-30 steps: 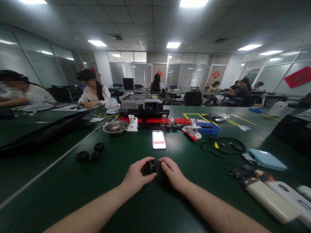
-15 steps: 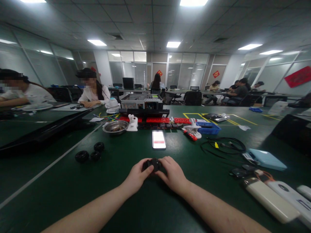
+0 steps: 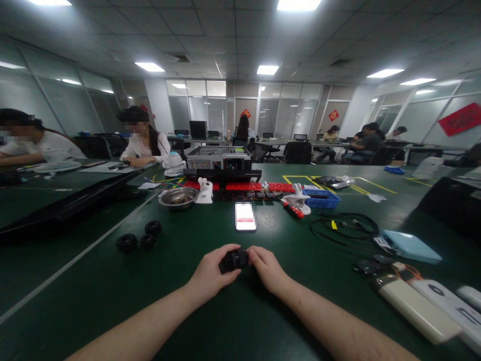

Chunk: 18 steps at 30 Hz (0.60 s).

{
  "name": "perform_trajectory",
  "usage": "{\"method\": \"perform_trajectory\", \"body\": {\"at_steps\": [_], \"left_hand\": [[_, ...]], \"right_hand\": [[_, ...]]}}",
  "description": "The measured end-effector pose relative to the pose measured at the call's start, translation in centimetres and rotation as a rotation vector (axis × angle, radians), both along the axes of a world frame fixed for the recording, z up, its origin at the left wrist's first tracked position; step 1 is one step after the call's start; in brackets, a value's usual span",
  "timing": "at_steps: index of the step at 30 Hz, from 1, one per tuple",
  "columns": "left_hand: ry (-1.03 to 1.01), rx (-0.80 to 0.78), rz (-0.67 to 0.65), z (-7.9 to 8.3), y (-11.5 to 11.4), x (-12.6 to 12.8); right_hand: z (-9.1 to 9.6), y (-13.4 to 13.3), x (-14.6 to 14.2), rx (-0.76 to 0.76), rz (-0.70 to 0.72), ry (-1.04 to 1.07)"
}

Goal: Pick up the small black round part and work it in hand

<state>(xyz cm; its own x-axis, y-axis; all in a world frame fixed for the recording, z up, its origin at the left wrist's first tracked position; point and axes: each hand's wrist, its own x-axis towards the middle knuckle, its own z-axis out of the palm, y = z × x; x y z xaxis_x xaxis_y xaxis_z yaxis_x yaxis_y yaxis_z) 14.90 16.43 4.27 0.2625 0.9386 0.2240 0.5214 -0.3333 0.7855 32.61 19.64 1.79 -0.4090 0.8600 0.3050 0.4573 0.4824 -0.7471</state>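
Observation:
Just in front of me is a small black part (image 3: 236, 259), roundish with ridges; its exact kind I cannot make out. My left hand (image 3: 215, 268) grips it from the left, thumb below and fingers above. At its right end, my right hand (image 3: 265, 265) pinches with thumb and forefinger; the contact point is partly hidden. Beyond the hands lies a phone (image 3: 245, 216) with a lit screen. On the left rest several black ring-like pieces, one of them a thick black ring (image 3: 127, 242).
A metal bowl (image 3: 179, 198) holds small parts. Further back stand an open computer case (image 3: 220, 159), a red-handled screwdriver (image 3: 294, 209) and a blue tray (image 3: 322, 198). Cables (image 3: 345, 225), a light-blue box (image 3: 411, 245) and a cream power bank (image 3: 419, 308) lie right. Two people sit at left.
My left thumb has moved from the front of the black part to beneath it, exposing more of it. My right fingers have drawn together at its right end.

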Motion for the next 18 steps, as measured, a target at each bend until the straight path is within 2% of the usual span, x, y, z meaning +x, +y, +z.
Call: {"method": "perform_trajectory", "body": {"at_steps": [4,8,10,15,18], "left_hand": [[0.013,0.007,-0.028,-0.27,0.05,-0.12],[-0.072,-0.05,0.005,-0.23,0.18,-0.11],[-0.168,-0.115,0.005,-0.16,0.28,0.0],[-0.466,-0.427,-0.043,-0.26,0.6,0.42],[-0.506,-0.409,-0.017,-0.43,0.75,0.43]], "right_hand": [[-0.01,0.03,-0.14,-0.023,0.034,-0.077],[0.12,-0.18,-0.1,0.001,0.032,-0.037],[0.23,-0.3,0.04,0.052,0.036,-0.04],[0.69,-0.67,0.4,0.293,0.068,-0.177],[0.84,-0.87,0.43,0.317,0.062,-0.189]]}}
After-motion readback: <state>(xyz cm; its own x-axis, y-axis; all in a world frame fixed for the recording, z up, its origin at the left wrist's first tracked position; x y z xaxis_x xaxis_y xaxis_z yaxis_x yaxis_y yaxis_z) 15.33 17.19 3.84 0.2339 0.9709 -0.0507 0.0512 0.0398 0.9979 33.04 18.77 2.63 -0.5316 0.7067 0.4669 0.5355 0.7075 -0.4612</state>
